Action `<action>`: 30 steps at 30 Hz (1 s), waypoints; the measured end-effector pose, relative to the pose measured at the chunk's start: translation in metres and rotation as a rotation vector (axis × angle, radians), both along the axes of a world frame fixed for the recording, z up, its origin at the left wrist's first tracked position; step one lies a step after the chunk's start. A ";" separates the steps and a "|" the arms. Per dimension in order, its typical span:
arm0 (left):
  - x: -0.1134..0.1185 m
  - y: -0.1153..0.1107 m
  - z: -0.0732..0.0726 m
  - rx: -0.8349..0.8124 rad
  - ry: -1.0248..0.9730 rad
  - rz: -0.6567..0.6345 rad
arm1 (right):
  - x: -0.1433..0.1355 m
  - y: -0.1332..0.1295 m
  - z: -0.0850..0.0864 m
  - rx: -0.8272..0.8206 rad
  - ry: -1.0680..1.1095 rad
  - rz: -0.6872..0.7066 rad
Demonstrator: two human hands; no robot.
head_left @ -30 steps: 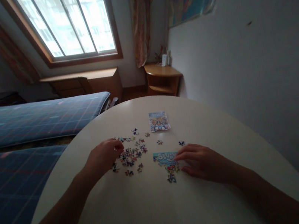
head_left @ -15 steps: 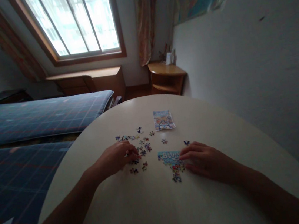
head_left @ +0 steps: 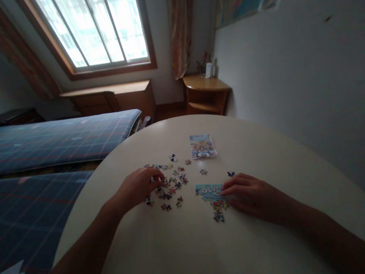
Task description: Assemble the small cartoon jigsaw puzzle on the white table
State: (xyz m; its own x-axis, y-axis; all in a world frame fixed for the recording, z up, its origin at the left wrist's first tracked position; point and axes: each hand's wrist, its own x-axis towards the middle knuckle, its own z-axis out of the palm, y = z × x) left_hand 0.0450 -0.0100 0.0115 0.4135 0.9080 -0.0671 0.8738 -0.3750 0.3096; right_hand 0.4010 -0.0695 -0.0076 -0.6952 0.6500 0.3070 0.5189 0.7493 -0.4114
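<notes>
A partly joined jigsaw section (head_left: 209, 191) lies on a pale, round counter (head_left: 173, 262), right of the middle between its left and right edges. Its top strip is light blue with chunky white lettering; red, yellow and green patches show below, with darker pieces at its lower end. Loose jigsaw pieces (head_left: 167, 194), small, knobbed and multicolored, lie scattered to its left, nearer the counter's left edge. A dark blue piece (head_left: 231, 174) sits just beyond the right hand (head_left: 245, 191), which is open, its fingers loosely bent over the section's right side. The left hand (head_left: 144, 183) curls over the loose pieces; whether it grips one cannot be told. Toward the counter's far edge lies a printed picture sheet (head_left: 202, 146) in blue and orange.

The right hand's fingers hide the end of the lettering, and the left hand covers part of the scatter. Dim light blurs the pieces' prints. The counter's near edge is out of frame.
</notes>
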 end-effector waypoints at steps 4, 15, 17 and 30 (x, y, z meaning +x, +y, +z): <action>0.002 -0.001 -0.001 -0.022 -0.035 -0.053 | 0.001 0.000 -0.003 0.004 -0.006 -0.004; 0.009 -0.006 -0.003 -0.063 -0.067 -0.113 | 0.000 0.000 -0.003 -0.008 0.001 -0.014; 0.010 -0.006 -0.004 -0.061 -0.090 -0.138 | 0.000 0.000 -0.002 -0.012 0.006 -0.013; 0.010 -0.007 -0.006 -0.047 -0.109 -0.217 | -0.002 -0.001 -0.002 -0.033 0.031 -0.022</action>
State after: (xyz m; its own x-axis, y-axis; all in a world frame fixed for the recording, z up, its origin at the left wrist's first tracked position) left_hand 0.0551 -0.0167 0.0057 0.6054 0.7943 -0.0520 0.7351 -0.5328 0.4193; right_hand 0.3992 -0.0709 -0.0094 -0.6713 0.6750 0.3062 0.5218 0.7238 -0.4514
